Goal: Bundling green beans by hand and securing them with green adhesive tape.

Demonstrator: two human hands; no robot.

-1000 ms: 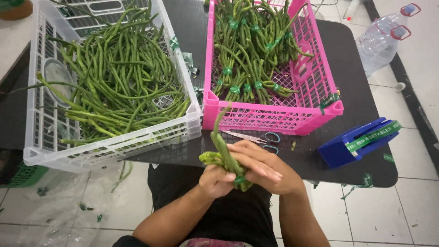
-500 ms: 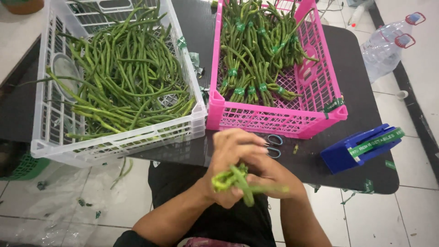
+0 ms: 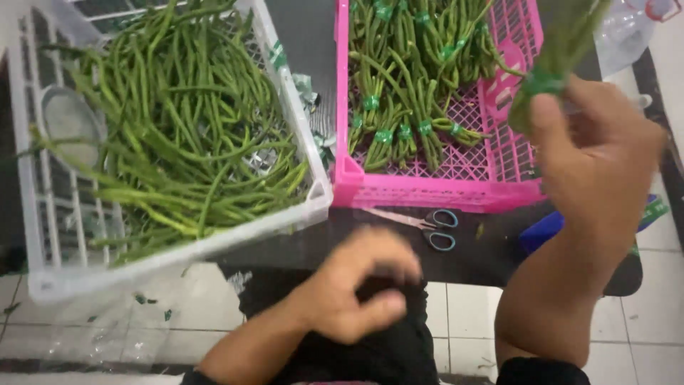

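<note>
My right hand point(image 3: 595, 146) is raised at the right and grips a bundle of long green beans point(image 3: 563, 50) tied with a green band, held over the right side of the pink crate point(image 3: 427, 189). That crate holds several banded bean bundles point(image 3: 406, 85). My left hand point(image 3: 360, 292) hangs low over my lap, blurred, fingers loosely curled with nothing in it. The white crate point(image 3: 178, 249) at the left is full of loose long beans point(image 3: 178, 135).
Blue-handled scissors point(image 3: 424, 224) lie on the dark table point(image 3: 299, 32) in front of the pink crate. A blue tape holder point(image 3: 541, 228) sits behind my right forearm. A clear plastic bottle point(image 3: 627, 28) stands at the top right. Green scraps litter the tiled floor.
Both hands held the bean bundle over my lap before. Now my right hand has lifted it up to the pink crate and my left hand has let go and stayed low.
</note>
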